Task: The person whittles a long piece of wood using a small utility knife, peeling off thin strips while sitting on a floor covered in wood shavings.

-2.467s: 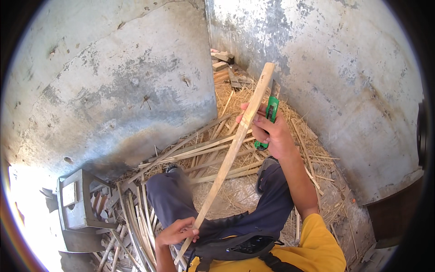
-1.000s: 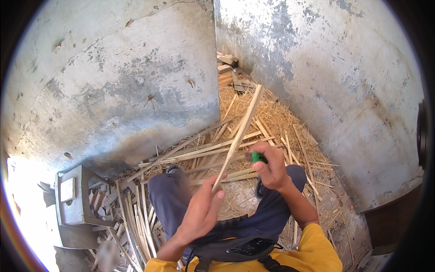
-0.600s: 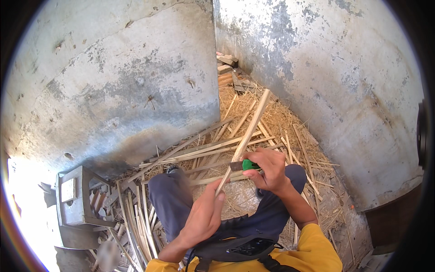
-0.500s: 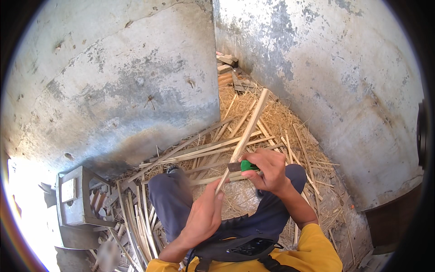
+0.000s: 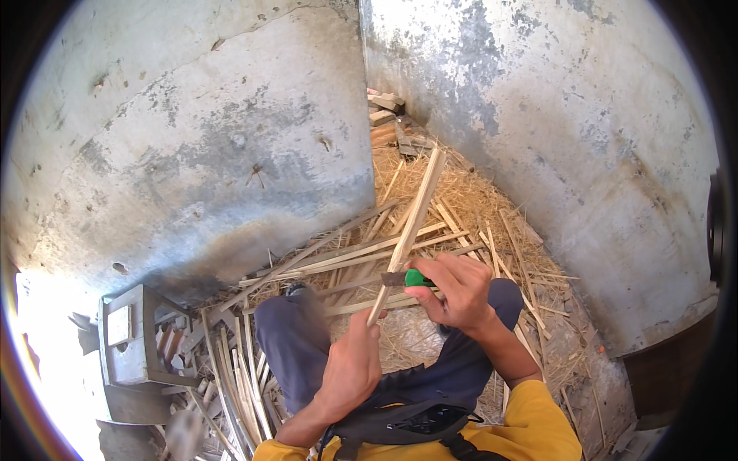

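My left hand [image 5: 352, 365] is closed around the near end of a pale wooden strip [image 5: 416, 207], which slants up and away over the floor. In my right hand [image 5: 460, 292] is a knife with a green handle [image 5: 417, 277]; thumb and fingers wrap the grip. The short, broad dark blade [image 5: 393, 280] lies across the strip, touching it a little beyond my left hand. My fingers hide part of the handle and the strip's near end.
Loose wooden strips [image 5: 350, 254] and straw-like shavings [image 5: 480, 192] cover the floor ahead. More strips [image 5: 244, 380] lie at the left, beside a grey box-like wooden frame [image 5: 127, 338]. Worn walls [image 5: 231, 138] meet in a corner ahead. My bent knees [image 5: 288, 338] flank the work.
The wooden strip's far end has swung left and stands a little steeper. My right hand and the knife have shifted slightly left, with the blade still against the strip.
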`<action>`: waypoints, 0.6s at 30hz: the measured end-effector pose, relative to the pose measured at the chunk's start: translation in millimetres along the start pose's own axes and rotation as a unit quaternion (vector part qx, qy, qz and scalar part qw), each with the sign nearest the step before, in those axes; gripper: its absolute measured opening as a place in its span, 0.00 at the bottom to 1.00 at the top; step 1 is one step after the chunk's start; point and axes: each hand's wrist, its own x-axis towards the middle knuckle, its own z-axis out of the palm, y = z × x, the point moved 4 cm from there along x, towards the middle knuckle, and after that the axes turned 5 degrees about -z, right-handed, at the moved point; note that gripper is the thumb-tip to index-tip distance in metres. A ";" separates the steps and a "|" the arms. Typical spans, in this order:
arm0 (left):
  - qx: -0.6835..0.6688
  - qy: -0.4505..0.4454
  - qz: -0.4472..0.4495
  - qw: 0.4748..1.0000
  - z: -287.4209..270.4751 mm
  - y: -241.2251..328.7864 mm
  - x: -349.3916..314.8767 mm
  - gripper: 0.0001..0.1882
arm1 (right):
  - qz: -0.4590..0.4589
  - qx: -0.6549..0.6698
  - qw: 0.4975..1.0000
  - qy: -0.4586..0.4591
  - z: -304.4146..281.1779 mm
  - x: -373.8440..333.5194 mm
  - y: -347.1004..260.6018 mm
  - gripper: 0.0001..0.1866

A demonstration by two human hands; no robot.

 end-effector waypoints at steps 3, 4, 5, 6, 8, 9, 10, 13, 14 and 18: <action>0.011 -0.011 -0.016 1.000 -0.8 -2.4 -1.1 0.16 | -0.001 -0.014 1.000 0.001 0.3 0.4 -0.7 0.18; 0.011 -0.011 -0.018 1.000 -1.3 -3.0 -0.7 0.16 | -0.001 -0.017 1.000 0.001 1.1 0.5 -0.9 0.18; 0.011 -0.011 -0.020 1.000 -1.8 -3.5 0.0 0.15 | -0.001 -0.020 1.000 0.001 1.7 0.4 -0.8 0.18; 0.011 -0.011 -0.022 1.000 -2.0 -3.9 0.3 0.15 | -0.001 -0.020 1.000 0.004 2.1 -0.5 -0.5 0.18; 0.007 -0.007 -0.014 1.000 0.1 -4.9 0.9 0.15 | -0.002 -0.021 1.000 0.011 4.7 -4.3 2.2 0.17; 0.005 -0.004 -0.011 1.000 0.9 -6.0 0.7 0.15 | 0.032 -0.027 0.998 0.045 4.5 -7.1 9.4 0.17; 0.015 -0.016 -0.018 1.000 2.4 -9.6 -2.7 0.14 | 0.066 -0.033 0.994 0.078 4.4 -10.8 20.6 0.17; 0.018 -0.058 -0.019 0.998 11.1 -19.8 -18.5 0.11 | 0.285 -0.098 0.937 0.175 -29.8 -14.7 97.8 0.18; 0.012 -0.066 -0.010 0.998 12.6 -21.9 -21.1 0.11 | 0.292 -0.083 0.939 0.162 -37.9 -14.4 100.7 0.19; 0.001 -0.053 -0.049 0.997 -0.7 -23.8 -5.2 0.11 | 0.234 0.010 0.966 0.105 -23.2 -20.8 83.5 0.20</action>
